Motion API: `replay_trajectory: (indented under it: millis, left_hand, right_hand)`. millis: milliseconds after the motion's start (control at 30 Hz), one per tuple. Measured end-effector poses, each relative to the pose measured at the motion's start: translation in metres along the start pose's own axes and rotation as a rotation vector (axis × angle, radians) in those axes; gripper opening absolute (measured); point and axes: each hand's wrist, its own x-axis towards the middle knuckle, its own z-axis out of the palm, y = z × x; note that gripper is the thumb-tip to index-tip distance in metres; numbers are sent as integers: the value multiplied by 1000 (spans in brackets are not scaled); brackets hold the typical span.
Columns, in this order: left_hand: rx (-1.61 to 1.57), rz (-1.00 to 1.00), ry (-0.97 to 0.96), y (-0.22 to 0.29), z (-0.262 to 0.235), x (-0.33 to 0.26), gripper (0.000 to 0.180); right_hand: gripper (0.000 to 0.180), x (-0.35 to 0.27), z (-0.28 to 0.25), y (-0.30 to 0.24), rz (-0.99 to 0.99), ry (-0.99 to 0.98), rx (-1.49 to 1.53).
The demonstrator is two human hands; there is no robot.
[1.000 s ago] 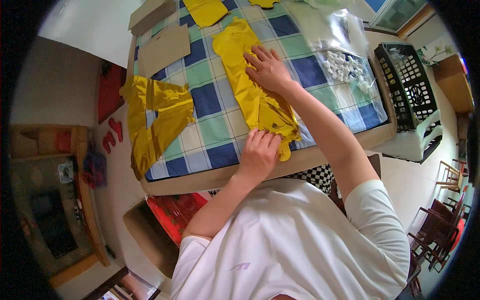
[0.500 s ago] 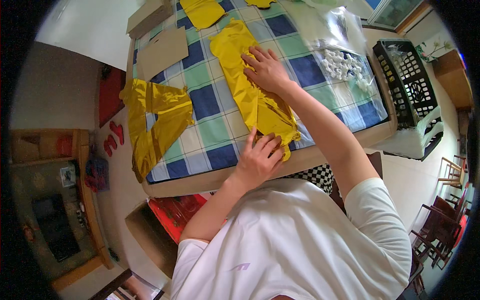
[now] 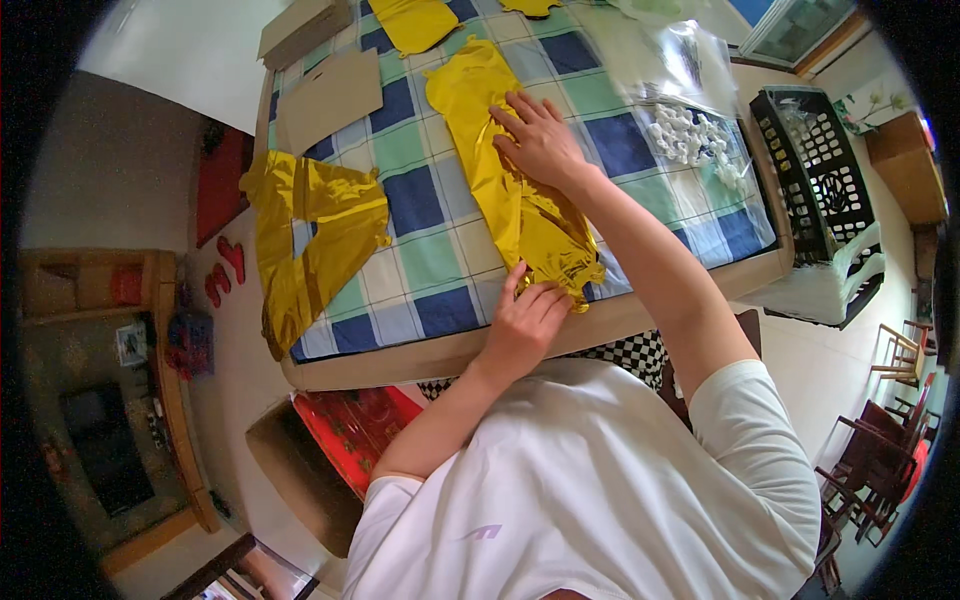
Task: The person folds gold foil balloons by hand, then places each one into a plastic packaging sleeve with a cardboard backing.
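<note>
A flat, uninflated gold foil balloon (image 3: 480, 150), folded lengthwise into a long strip, lies on the checked cloth in front of me. My right hand (image 3: 540, 140) rests flat on its middle, fingers spread over the foil. Down at the near end my left hand (image 3: 522, 325) has its fingers bent over the crinkled foil edge, close to the table's rim; the fingertips are partly hidden. To the left, a second gold foil balloon (image 3: 310, 240) is spread out flat, creased and shiny, its lower end hanging near the table's corner.
A brown cardboard sheet (image 3: 330, 100) and a cardboard box (image 3: 302, 32) occupy the far left. More gold foil (image 3: 415, 22) lies at the far edge. Clear plastic bags (image 3: 675, 60) and small white pieces (image 3: 690, 135) are at right. A black plastic crate (image 3: 815, 180) stands beyond the right edge.
My left hand has slid slightly right along the near end, its fingers drawn closer together on the foil. My right hand stays on the balloon's middle. The view has shifted slightly.
</note>
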Motion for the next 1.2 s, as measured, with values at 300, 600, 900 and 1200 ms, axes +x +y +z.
replay_trajectory:
  millis: [300,600,900,1200]
  left_hand:
    - [-39,-6,24,2,7,-5,23]
    - [-9,-418,266,-17,-22,5,51]
    - [189,-442,118,-7,-11,-11,46]
    - [-8,-380,116,-18,-21,-24,31]
  right_hand:
    - [50,-1,2,3,-3,-4,22]
    - [50,1,0,3,17,-28,9]
    - [50,0,0,3,20,-44,20]
    - [49,1,2,2,0,-14,26]
